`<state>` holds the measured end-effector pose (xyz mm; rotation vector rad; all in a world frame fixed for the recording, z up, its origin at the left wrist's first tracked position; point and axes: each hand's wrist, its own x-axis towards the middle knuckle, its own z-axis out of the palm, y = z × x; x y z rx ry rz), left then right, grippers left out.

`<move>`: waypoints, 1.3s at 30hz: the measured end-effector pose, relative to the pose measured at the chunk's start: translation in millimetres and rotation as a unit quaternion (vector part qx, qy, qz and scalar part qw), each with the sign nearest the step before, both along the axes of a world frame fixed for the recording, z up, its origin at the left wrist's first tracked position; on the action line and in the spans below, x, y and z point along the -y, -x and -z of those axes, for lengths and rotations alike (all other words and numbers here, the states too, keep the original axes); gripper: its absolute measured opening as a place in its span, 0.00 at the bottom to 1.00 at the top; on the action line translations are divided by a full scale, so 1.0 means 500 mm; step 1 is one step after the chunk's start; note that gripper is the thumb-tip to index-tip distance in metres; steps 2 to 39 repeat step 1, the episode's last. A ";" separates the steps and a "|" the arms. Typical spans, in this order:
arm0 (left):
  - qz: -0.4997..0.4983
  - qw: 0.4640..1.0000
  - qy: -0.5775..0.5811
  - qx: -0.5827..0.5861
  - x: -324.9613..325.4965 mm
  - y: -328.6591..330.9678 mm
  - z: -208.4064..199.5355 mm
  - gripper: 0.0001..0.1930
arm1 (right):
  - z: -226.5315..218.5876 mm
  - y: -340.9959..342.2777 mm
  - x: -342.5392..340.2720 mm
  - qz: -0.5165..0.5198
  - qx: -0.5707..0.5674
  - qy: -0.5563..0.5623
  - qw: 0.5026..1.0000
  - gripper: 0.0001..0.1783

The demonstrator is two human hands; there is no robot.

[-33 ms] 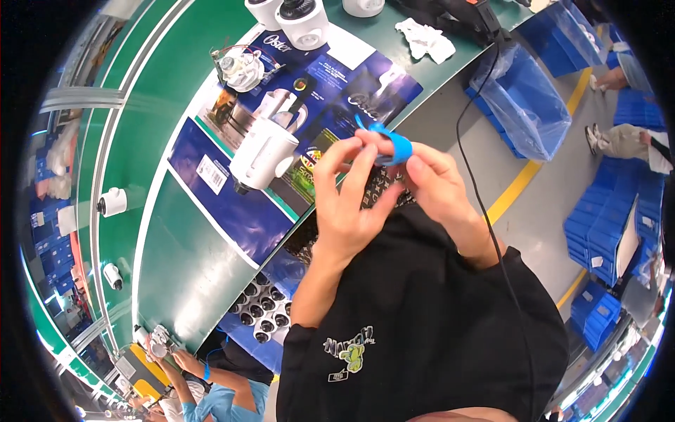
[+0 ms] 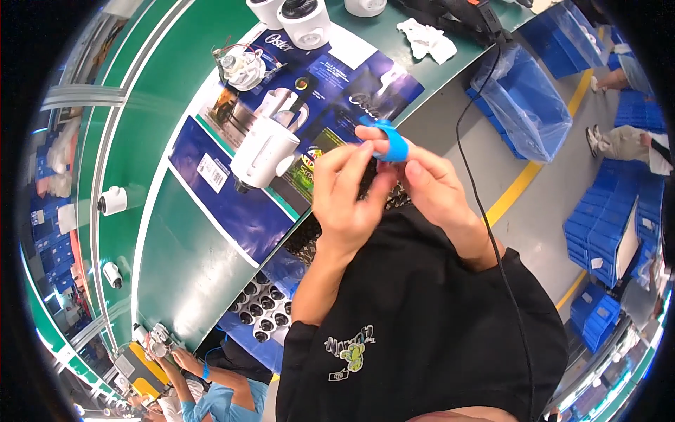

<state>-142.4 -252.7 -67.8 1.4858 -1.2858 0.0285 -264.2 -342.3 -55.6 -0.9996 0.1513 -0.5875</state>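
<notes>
Over the table's near edge, my two hands meet around a blue strip [image 2: 396, 146] that looks like flexible tape or a strap. It loops around the index finger of my right hand [image 2: 441, 190], whose thumb bends in just below it. My left hand [image 2: 346, 200] has its fingers curled in, their tips against the loop's lower left side and close to the right fingertip. What lies between the left thumb and fingers is partly hidden. The nearest thing on the table is a white kettle-shaped housing [image 2: 264, 153], lying on printed carton sheets [image 2: 242, 225].
A white part with loose wires [image 2: 242, 68] and another white housing [image 2: 307, 27] stand farther back, near a crumpled white cloth [image 2: 427, 40]. A black cable [image 2: 470, 169] hangs by my right arm. Blue lined crates [image 2: 524, 112] stand right. A co-worker [image 2: 232, 387] sits lower left.
My left fingers have drawn in slightly around the loop. The blue strip's free end, which stuck out to the upper left, now sits closer to the finger.
</notes>
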 end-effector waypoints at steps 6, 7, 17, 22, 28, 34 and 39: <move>-0.005 0.998 -0.006 0.066 0.000 -0.017 0.010 0.32 | 0.002 0.000 0.003 0.006 -0.016 0.072 0.997 0.23; -0.005 0.998 -0.006 0.066 0.000 -0.017 0.010 0.32 | 0.002 0.000 0.003 0.006 -0.016 0.072 0.997 0.23; -0.005 0.998 -0.006 0.066 0.000 -0.017 0.010 0.32 | 0.002 0.000 0.003 0.006 -0.016 0.072 0.997 0.23; -0.005 0.998 -0.006 0.066 0.000 -0.017 0.010 0.32 | 0.002 0.000 0.003 0.006 -0.016 0.072 0.997 0.23; -0.005 0.998 -0.006 0.066 0.000 -0.017 0.010 0.32 | 0.002 0.000 0.003 0.006 -0.016 0.072 0.997 0.23; -0.005 0.998 -0.006 0.066 0.000 -0.017 0.010 0.32 | 0.002 0.000 0.003 0.006 -0.016 0.072 0.997 0.23; -0.005 0.998 -0.006 0.066 0.000 -0.017 0.010 0.32 | 0.002 0.000 0.003 0.006 -0.016 0.072 0.997 0.23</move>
